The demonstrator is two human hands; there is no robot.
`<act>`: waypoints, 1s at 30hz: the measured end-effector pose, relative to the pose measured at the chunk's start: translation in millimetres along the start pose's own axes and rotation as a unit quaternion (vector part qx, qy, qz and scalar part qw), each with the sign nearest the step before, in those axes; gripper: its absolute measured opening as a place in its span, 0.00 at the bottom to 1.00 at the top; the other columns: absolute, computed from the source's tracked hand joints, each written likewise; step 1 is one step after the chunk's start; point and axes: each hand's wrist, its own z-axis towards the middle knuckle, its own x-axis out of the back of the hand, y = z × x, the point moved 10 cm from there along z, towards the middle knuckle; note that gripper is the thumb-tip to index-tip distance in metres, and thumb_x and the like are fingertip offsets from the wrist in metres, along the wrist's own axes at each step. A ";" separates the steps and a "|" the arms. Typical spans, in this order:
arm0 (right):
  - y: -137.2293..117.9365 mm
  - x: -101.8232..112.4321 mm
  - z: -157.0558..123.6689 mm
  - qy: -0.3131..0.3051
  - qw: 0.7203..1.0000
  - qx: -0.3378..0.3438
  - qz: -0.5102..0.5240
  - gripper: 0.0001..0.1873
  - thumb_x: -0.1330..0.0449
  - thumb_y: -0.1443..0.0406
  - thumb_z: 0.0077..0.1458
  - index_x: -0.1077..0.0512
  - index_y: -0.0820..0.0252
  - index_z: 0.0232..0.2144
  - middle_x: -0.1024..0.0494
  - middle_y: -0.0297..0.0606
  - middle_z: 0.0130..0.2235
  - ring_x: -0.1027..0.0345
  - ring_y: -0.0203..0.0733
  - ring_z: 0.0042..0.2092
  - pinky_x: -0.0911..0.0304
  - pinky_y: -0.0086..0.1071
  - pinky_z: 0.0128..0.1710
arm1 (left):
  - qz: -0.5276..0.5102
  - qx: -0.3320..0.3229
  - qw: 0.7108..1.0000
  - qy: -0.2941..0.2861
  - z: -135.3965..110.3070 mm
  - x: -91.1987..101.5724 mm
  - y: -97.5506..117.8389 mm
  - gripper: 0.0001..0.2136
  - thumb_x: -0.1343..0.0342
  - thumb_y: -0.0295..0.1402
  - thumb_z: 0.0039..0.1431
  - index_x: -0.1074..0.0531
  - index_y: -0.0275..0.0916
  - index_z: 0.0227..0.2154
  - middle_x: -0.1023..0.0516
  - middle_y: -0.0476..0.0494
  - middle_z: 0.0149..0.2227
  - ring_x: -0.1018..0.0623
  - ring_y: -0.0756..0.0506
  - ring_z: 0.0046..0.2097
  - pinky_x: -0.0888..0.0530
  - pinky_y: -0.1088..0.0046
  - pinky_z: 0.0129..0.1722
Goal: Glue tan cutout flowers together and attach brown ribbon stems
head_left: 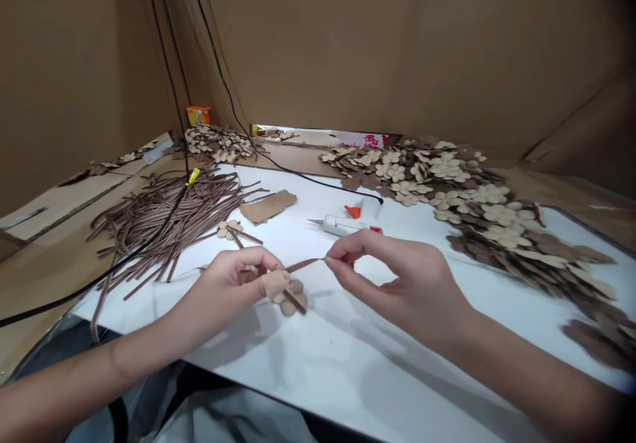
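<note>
Head view: the right hand [397,285] pinches the end of a thin brown strip [303,265], its fingers [342,247] together, above the white worktop [318,377]. The left hand [226,291] clamps a cardboard flower [292,301]. Both look light and bendable, so holding near the strip's end seems best.

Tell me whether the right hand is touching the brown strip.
Touching. The head view shows the right hand pinching the end of the brown strip between thumb and forefinger.
</note>
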 end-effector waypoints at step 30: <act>33.5 -62.0 28.0 -0.142 0.920 -0.200 0.306 0.09 0.38 0.60 0.48 0.27 0.62 0.25 0.22 0.34 0.27 0.30 0.37 0.32 0.37 0.28 0.34 | -0.138 0.044 0.987 0.065 15.5 2.9 -17.8 0.11 0.37 0.37 0.48 0.21 0.34 0.32 0.20 0.43 0.29 0.24 0.47 0.32 0.31 0.72 0.35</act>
